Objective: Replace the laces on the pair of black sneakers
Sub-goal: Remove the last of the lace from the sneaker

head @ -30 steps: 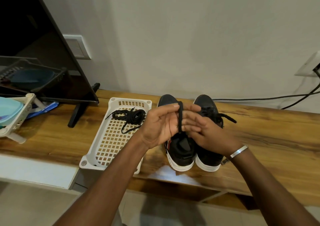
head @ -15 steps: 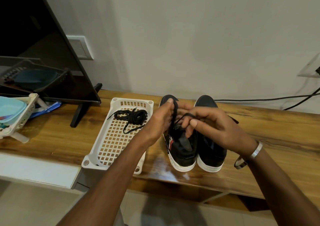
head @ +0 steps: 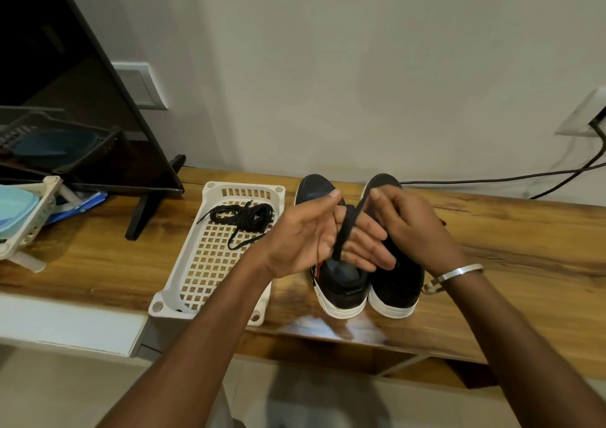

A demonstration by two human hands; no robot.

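Two black sneakers with white soles stand side by side on the wooden table (head: 511, 263), toes toward the wall: the left sneaker (head: 344, 293) and the right sneaker (head: 396, 291). Above them my left hand (head: 311, 237) is held palm up with straight fingers. A flat black lace (head: 344, 234) runs across those fingers in a loop. My right hand (head: 413, 231) pinches the upper end of this lace near the left fingertips. A second bundled black lace (head: 246, 216) lies at the far end of the white basket (head: 242, 186).
The basket sits just left of the sneakers. A dark TV (head: 65, 100) on a stand fills the far left, with a white rack holding teal items (head: 23, 224) in front of it. A black cable (head: 492, 178) runs along the wall behind the shoes.
My left hand has opened flat, palm up. My right hand has brought the lace over the left fingers, so it now lies looped across them.
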